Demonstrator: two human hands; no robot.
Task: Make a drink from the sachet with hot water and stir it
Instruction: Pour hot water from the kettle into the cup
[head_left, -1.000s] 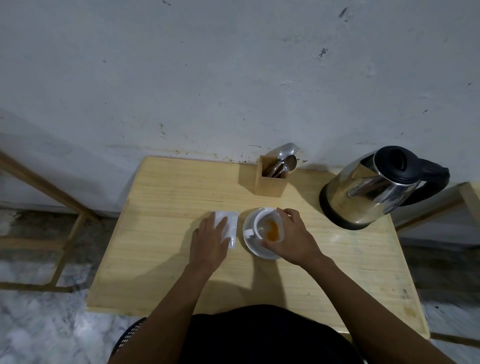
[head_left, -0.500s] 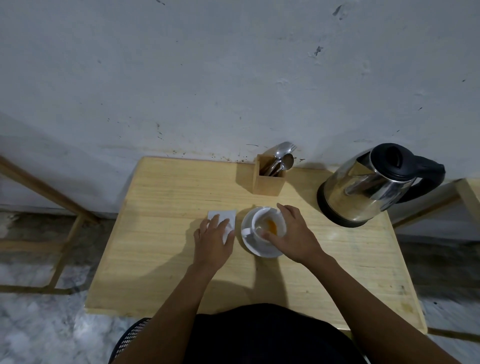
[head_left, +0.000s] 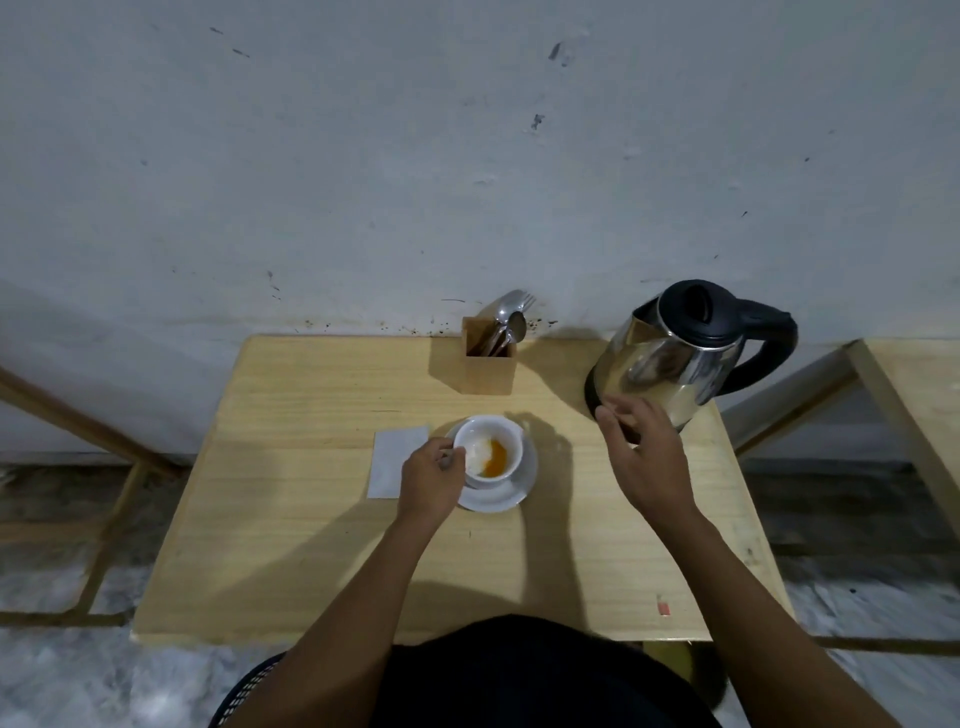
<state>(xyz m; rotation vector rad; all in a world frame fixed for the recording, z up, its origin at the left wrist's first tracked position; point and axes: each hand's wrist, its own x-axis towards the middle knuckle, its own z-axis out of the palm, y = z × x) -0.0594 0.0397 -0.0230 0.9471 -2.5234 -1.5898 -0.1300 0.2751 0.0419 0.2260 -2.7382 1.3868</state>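
Note:
A white cup (head_left: 491, 451) with orange and white powder in its bottom stands on a white saucer (head_left: 517, 492) at the middle of the wooden table (head_left: 311, 519). My left hand (head_left: 430, 480) pinches the cup's handle at its left side. A white sachet (head_left: 392, 460) lies flat just left of the saucer. My right hand (head_left: 641, 451) hovers with fingers spread, holding nothing, in front of the steel kettle (head_left: 675, 358) with black lid and handle at the back right.
A wooden holder (head_left: 489, 358) with spoons and a fork stands at the back of the table against the wall. A second table's edge (head_left: 914, 395) is at the right. Wooden frame legs stand at the left.
My left hand has left the sachet and taken the cup's handle. My right hand has let go of the cup and moved right toward the kettle.

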